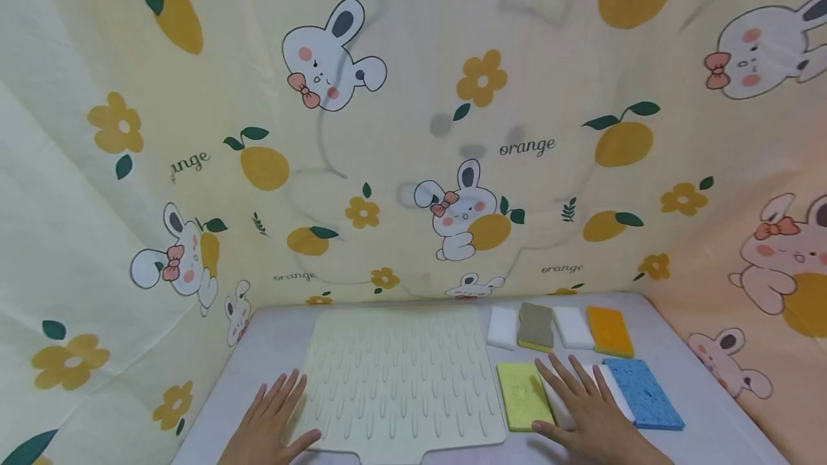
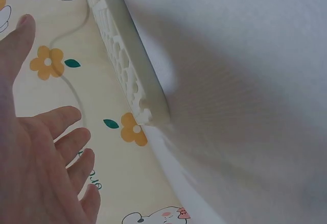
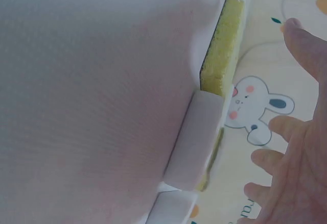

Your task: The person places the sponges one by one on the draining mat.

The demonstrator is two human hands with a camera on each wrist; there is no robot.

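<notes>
Both hands at the near side, palms down, fingers spread and relaxed, neither holding anything. Left hand (image 1: 270, 420) hangs at the board's near left corner, thumb over its rim in the head view; left wrist cam shows a gap to the board. Right hand (image 1: 591, 413) is above the near white sponge (image 1: 620, 395), hiding much of it (right wrist cam shows no contact with any sponge).

Near row, right half of the tabletop (image 1: 717, 443): yellow sponge (image 1: 525, 399) just off the board's right edge, near white sponge next to it, then blue sponge (image 1: 645, 393), slightly skewed, towards the right edge.

Board (image 1: 400, 379): cream, ribbed, lying flat left of centre. Runs from the far edge towards the near one, tab pointing near, cut off by the frame.

Far row, by the far edge towards the far right corner: left white sponge (image 1: 502, 327), grey sponge (image 1: 535, 323) with yellow underside, right white sponge (image 1: 573, 327), orange sponge (image 1: 610, 331).

Behind that: cloth (image 1: 400, 135), cream, printed with rabbits, oranges, flowers.
</notes>
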